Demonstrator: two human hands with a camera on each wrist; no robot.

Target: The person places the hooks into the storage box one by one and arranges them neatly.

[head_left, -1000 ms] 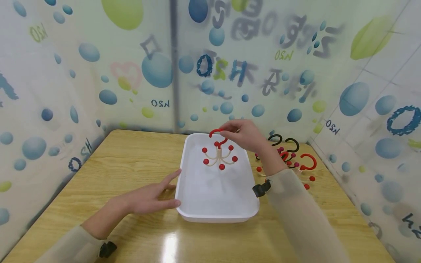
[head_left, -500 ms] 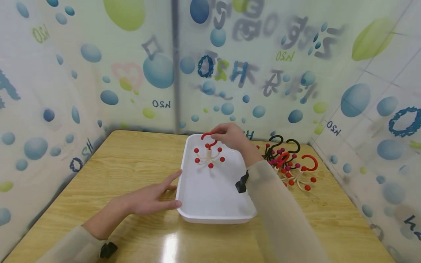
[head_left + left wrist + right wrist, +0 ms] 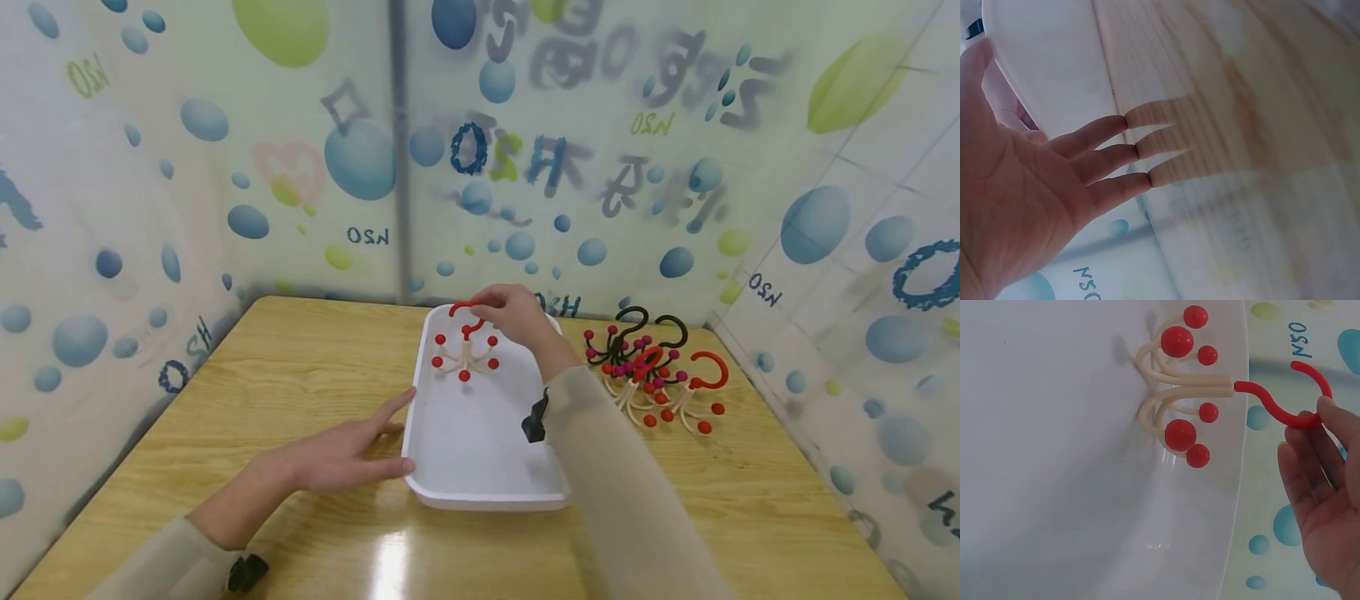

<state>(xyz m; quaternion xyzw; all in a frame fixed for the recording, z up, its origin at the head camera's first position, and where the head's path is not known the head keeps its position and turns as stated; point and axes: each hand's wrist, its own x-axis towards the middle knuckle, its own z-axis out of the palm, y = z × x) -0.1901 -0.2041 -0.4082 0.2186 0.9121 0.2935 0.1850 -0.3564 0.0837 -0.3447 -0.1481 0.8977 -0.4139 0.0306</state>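
My right hand (image 3: 513, 312) pinches the red hook of a cream multi-arm hanger (image 3: 466, 356) tipped with red balls. This hanger is upright at the far left part of a white tray (image 3: 480, 450). In the right wrist view, thumb and fingers meet on the hook, and the cream arms (image 3: 1191, 385) are at the tray floor; whether they bear weight I cannot tell. At the tray's left side, my left hand (image 3: 341, 454) has its fingers spread, thumb and index finger touching the rim. The left wrist view shows its other fingers (image 3: 1107, 156) extended toward the wooden table.
Right of the tray, several similar hangers lie clustered on the wooden table (image 3: 300, 367): black ones (image 3: 622, 346) with magenta balls and cream ones (image 3: 686, 400) with red hooks. A curtain with printed bubbles (image 3: 360, 162) stands along the table's back edge.
My right hand has carried the cream hanger leftward and slightly down within the tray, slowing in the last half second. The left hand and the tray have stayed in place.
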